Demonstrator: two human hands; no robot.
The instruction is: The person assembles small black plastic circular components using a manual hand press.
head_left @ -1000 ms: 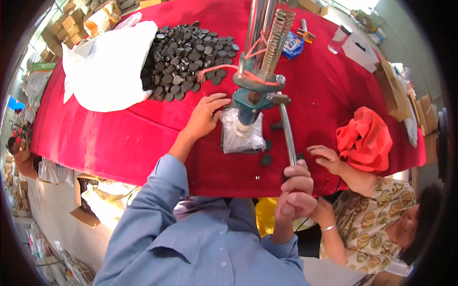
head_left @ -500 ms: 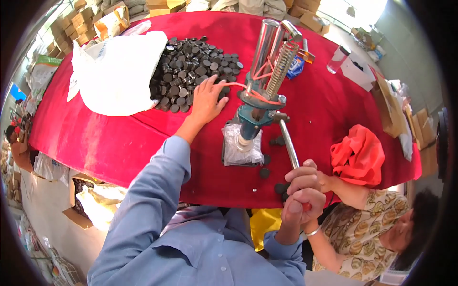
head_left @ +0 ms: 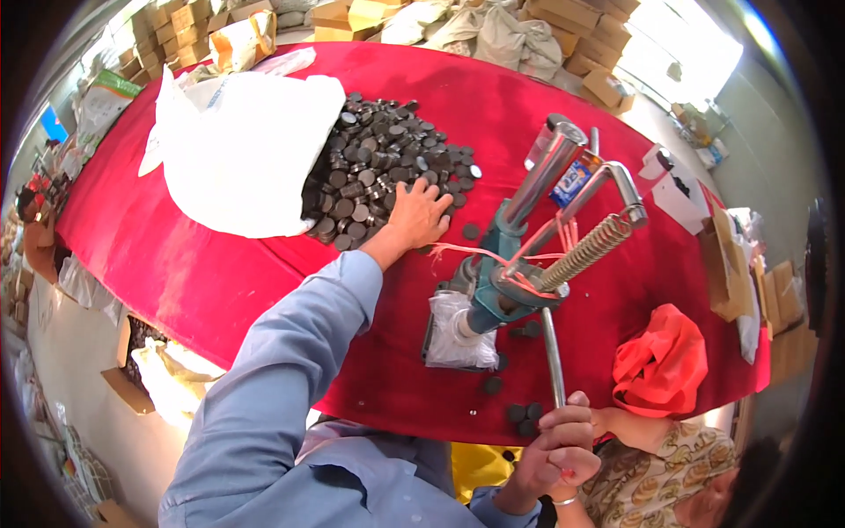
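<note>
My left hand [head_left: 419,214] lies palm down on the near edge of a pile of small dark round discs [head_left: 378,172] spilling from a white sack [head_left: 242,154] on the red table [head_left: 194,264]. Whether its fingers hold a disc is hidden. My right hand [head_left: 556,442] is closed around the end of the steel lever [head_left: 553,356] of a teal hand press [head_left: 502,277] with a coil spring [head_left: 590,251]. A clear plastic sheet [head_left: 458,330] lies under the press base. A few loose discs [head_left: 521,415] sit by the table's near edge.
An orange bag [head_left: 664,361] lies on the table at the right. Another person in a patterned top [head_left: 664,475] is at the lower right. White boxes [head_left: 678,189] and a small blue packet [head_left: 572,180] stand beyond the press. Cardboard boxes [head_left: 185,18] line the far side.
My left hand has moved from the press base out onto the disc pile. My right hand keeps hold of the lever, which now sits lower in the picture.
</note>
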